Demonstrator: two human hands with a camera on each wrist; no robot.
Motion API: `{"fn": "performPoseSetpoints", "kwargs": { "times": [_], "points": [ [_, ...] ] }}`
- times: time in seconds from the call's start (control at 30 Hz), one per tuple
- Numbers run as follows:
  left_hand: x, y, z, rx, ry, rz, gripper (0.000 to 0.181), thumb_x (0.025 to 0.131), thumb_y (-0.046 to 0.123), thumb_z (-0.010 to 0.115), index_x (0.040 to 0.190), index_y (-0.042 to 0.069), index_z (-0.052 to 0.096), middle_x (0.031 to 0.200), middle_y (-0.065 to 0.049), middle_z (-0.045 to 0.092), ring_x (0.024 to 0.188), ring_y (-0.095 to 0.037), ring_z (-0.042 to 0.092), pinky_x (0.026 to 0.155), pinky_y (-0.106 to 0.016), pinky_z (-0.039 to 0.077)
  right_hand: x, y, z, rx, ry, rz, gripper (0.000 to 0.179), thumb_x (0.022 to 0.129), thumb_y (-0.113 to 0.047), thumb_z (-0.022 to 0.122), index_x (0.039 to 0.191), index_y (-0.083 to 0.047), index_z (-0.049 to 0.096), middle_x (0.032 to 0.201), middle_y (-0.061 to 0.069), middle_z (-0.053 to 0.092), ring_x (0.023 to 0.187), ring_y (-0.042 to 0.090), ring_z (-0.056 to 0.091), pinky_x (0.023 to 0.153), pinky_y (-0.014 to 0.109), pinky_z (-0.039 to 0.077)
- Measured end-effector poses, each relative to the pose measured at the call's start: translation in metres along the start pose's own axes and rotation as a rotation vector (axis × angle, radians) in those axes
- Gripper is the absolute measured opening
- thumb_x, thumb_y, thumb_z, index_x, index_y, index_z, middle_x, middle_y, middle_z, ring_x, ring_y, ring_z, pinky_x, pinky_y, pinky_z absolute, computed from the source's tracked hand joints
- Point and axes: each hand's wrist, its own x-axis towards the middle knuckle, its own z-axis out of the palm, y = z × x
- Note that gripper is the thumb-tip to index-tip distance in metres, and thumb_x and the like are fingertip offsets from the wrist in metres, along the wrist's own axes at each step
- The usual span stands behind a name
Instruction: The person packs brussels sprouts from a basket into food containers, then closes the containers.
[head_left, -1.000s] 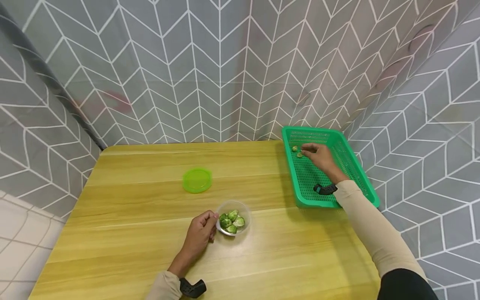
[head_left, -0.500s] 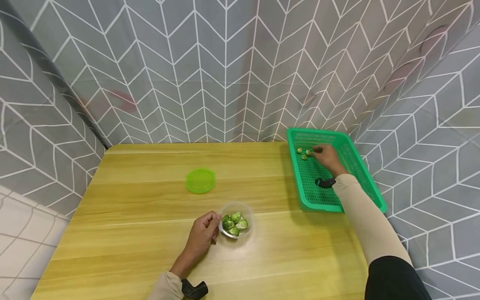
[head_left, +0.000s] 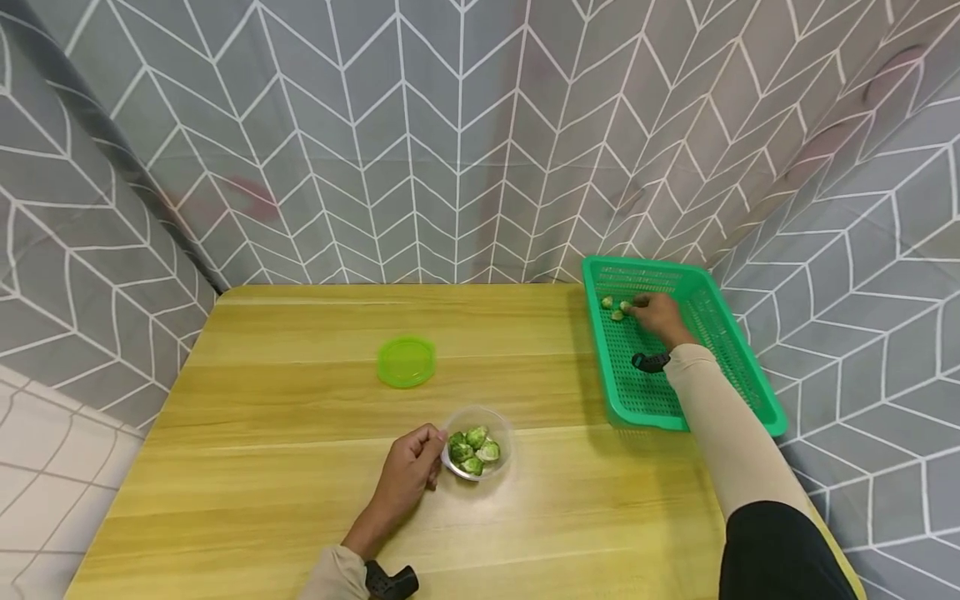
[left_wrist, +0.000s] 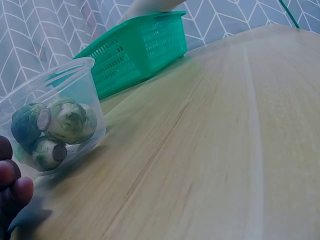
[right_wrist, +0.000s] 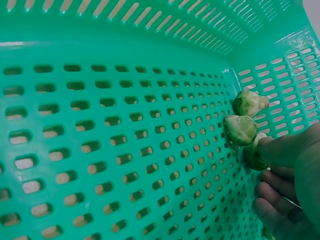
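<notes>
My left hand (head_left: 405,471) pinches the rim of a clear plastic container (left_wrist: 97,100), upright on the table. Several green Brussels sprouts (left_wrist: 65,120) lie inside it. Over to the right, my right hand (head_left: 658,317) reaches into a green plastic basket (head_left: 618,367), near its far left corner. Thumb and fingers pinch a Brussels sprout (right_wrist: 256,159) low over the basket floor; the hand partly hides it. Beside it lie two others, a Brussels sprout (right_wrist: 241,130) right against it and a Brussels sprout (right_wrist: 250,102) nearer the perforated wall.
A round translucent green lid (head_left: 406,362) lies flat on the wooden table (head_left: 300,400), beyond the container. Behind the table hangs a grey curtain (head_left: 420,142) with white chevron lines. The basket stands at the table's right edge.
The right hand has moved slightly away from the basket's left wall, and a third sprout now shows at its fingertips. The left hand keeps its hold on the container. The head view has shifted a little.
</notes>
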Motion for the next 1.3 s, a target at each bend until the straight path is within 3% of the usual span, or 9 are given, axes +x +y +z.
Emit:
{"fn": "performPoseSetpoints", "kwargs": {
  "times": [0.23,0.47,0.8,1.03,1.3],
  "points": [
    [-0.001,-0.001,0.002,-0.004,-0.007,0.01,0.04,0.107,0.029,0.052,0.077,0.003,0.05,0.056,-0.015,0.044,0.047,-0.019,0.045,0.043,-0.031,0.046,-0.008,0.0,-0.002,-0.06,0.025,-0.044,0.05,0.104,-0.03,0.056,0.134,0.01,0.055,0.135,0.033,0.054,0.121,0.051,0.053,0.097,0.06,0.047],
    [-0.001,-0.004,0.007,-0.01,-0.025,0.01,0.042,0.107,0.032,0.052,0.077,0.003,0.05,0.056,-0.014,0.045,0.046,-0.015,0.045,0.042,-0.032,0.047,-0.018,0.007,-0.004,-0.052,0.038,-0.037,0.045,0.104,-0.023,0.058,0.133,0.011,0.056,0.133,0.035,0.055,0.12,0.051,0.054,0.096,0.06,0.048],
    [-0.001,-0.003,0.01,-0.017,-0.023,0.017,0.042,0.107,0.032,0.052,0.076,0.003,0.049,0.056,-0.012,0.044,0.046,-0.016,0.045,0.042,-0.032,0.046,-0.022,0.008,-0.016,-0.002,0.053,-0.039,0.044,0.104,-0.026,0.058,0.133,0.007,0.057,0.133,0.033,0.056,0.118,0.049,0.054,0.094,0.06,0.048],
    [0.0,-0.003,0.009,-0.012,-0.021,0.01,0.042,0.106,0.032,0.053,0.076,0.003,0.05,0.056,-0.011,0.045,0.047,-0.015,0.045,0.043,-0.031,0.046,-0.031,-0.003,-0.026,0.084,0.055,-0.064,0.052,0.104,-0.035,0.058,0.138,0.004,0.055,0.136,0.031,0.054,0.122,0.046,0.053,0.096,0.058,0.048],
    [0.0,-0.002,0.001,-0.007,0.003,0.021,0.042,0.106,0.032,0.054,0.076,0.002,0.051,0.056,-0.017,0.045,0.046,-0.021,0.045,0.042,-0.033,0.046,-0.056,-0.031,-0.026,0.125,0.13,-0.184,0.047,0.101,-0.035,0.064,0.136,-0.003,0.06,0.13,0.024,0.063,0.117,0.039,0.061,0.091,0.052,0.051]
  ]
}}
